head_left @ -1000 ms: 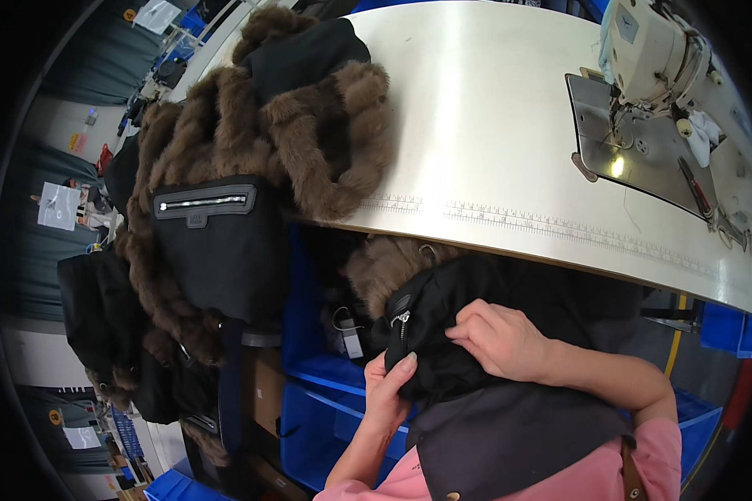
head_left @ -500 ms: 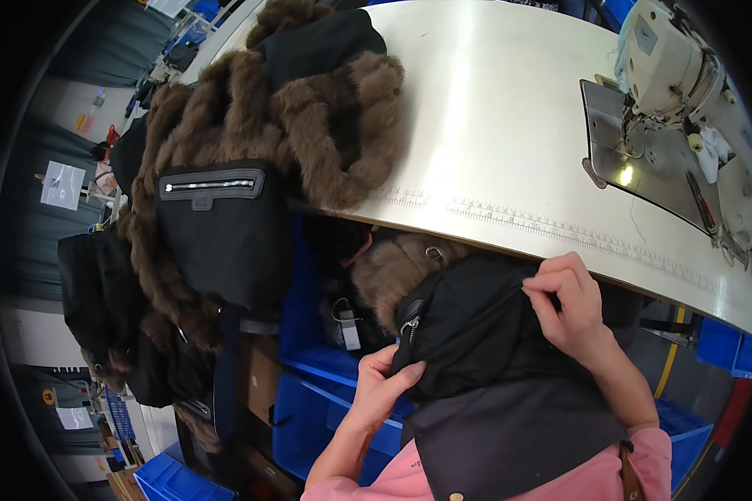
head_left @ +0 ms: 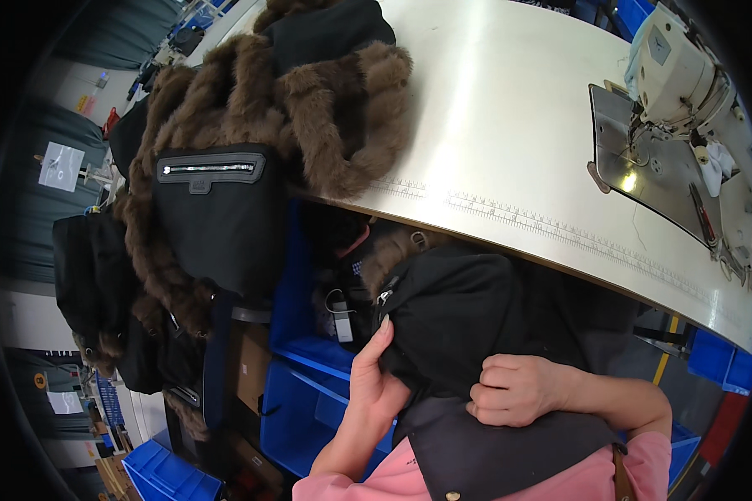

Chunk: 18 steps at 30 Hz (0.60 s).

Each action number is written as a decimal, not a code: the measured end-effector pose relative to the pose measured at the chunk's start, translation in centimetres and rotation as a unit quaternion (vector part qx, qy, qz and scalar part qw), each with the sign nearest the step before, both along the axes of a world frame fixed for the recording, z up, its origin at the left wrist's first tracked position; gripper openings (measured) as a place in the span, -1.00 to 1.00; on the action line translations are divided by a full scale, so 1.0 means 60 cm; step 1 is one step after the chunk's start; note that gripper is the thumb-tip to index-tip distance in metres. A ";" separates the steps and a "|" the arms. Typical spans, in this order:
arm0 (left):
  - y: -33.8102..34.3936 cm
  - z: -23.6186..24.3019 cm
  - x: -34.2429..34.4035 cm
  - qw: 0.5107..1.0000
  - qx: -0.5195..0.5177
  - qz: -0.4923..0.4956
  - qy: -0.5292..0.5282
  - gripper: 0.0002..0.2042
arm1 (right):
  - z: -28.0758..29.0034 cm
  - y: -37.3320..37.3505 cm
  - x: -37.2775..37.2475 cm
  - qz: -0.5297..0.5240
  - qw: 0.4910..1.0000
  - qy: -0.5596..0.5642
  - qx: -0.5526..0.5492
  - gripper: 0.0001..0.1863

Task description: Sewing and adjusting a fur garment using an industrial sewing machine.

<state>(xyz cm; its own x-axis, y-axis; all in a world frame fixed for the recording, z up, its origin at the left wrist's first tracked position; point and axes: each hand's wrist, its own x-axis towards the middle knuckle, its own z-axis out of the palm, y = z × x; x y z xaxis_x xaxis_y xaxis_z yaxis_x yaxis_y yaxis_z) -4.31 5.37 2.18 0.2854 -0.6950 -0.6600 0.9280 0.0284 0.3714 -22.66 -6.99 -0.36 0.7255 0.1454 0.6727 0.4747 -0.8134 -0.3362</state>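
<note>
In my lap, below the table's edge, lies a black fabric piece (head_left: 451,313) with a silver zipper (head_left: 384,297) at its left and brown fur with a metal ring (head_left: 393,255) behind it. My left hand (head_left: 372,371) grips the left edge, thumb upward below the zipper. My right hand (head_left: 518,388) is curled at the fabric's lower edge, over the dark apron (head_left: 497,459), its fingers closed on black fabric; exactly which layer it holds is unclear. A white tag (head_left: 341,321) hangs left of the piece.
The white sewing table (head_left: 510,100) spans above, with a sewing machine (head_left: 677,75) and metal tools (head_left: 702,213) at right. Fur-trimmed black pieces (head_left: 217,217) are piled at left. Blue crates (head_left: 309,409) stand below, beside cardboard (head_left: 251,367). Other workstations line the far left.
My right hand went up and right along the fabric, then came down to its lower edge. My left hand rose slightly, and the fabric now bunches into a rounder fold.
</note>
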 end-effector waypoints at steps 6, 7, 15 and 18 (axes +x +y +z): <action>0.001 -0.007 -0.004 0.997 0.021 -0.049 -0.061 -0.67 | 0.054 -0.036 -0.009 -0.004 0.953 0.125 0.277 -0.63; 0.001 -0.006 -0.006 0.995 0.020 -0.069 -0.074 -0.67 | 0.058 -0.042 -0.007 -0.102 0.954 0.095 0.267 -0.59; -0.010 -0.007 -0.016 0.995 0.005 -0.082 -0.062 -0.65 | -0.006 -0.043 0.026 -0.286 0.951 0.091 0.077 -0.78; -0.006 -0.008 -0.018 0.996 0.010 -0.071 -0.048 -0.64 | -0.017 -0.036 0.017 -0.269 0.913 0.092 0.294 -0.79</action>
